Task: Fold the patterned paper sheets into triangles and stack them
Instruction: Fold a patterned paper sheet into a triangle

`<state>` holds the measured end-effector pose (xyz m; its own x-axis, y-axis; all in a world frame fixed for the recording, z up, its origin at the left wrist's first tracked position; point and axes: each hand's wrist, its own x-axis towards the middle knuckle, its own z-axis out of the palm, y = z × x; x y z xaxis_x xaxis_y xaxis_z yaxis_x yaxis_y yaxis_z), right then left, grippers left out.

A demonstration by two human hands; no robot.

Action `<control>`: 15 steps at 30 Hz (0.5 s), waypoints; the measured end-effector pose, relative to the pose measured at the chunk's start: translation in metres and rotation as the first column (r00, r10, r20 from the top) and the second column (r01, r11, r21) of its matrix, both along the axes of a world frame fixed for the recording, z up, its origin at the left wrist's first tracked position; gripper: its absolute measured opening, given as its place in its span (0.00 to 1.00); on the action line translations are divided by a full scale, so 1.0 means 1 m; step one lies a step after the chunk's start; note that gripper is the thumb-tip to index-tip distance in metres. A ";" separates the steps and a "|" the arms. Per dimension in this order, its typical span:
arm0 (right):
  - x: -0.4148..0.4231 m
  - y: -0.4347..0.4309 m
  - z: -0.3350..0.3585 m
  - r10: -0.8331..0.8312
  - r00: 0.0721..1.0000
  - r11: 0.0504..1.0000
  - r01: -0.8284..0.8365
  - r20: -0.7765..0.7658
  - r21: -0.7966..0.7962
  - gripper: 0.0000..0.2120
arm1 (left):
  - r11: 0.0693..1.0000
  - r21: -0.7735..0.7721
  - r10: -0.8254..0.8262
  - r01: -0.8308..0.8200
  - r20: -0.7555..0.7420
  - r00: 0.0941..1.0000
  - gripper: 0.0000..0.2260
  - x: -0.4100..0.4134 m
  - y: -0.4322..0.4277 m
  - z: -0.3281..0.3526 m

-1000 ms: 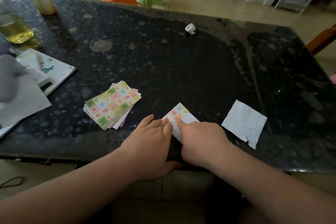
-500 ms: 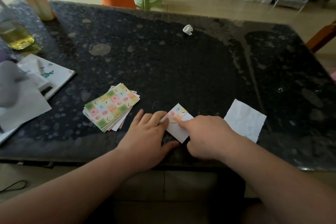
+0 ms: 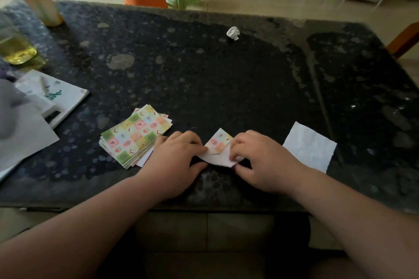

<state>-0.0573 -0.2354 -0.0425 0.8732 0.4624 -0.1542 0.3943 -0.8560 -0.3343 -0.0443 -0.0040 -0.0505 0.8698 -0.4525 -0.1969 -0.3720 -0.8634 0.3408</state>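
I'm working one patterned sheet (image 3: 218, 142) just right of the stack of patterned sheets (image 3: 135, 135) on the dark table (image 3: 226, 79) — its white back is showing below a folded-over flap. My left hand (image 3: 179, 156), between stack and sheet, is curling its fingers and pinching the sheet's left corner. My right hand (image 3: 260, 161) is pinching the edge away from the stack, thumb at the near edge. Further right of the stack, a crumpled white paper square (image 3: 309, 146) is lying flat.

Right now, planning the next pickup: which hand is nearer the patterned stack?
Left. The left hand lies beside the patterned stack; the right hand sits farther right, across the folded sheet.
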 end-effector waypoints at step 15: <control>0.019 0.014 -0.006 -0.472 0.808 0.734 0.581 -0.351 0.351 0.30 | 0.933 -0.228 0.260 -0.280 -0.115 0.959 0.09 0.014 -0.006 0.001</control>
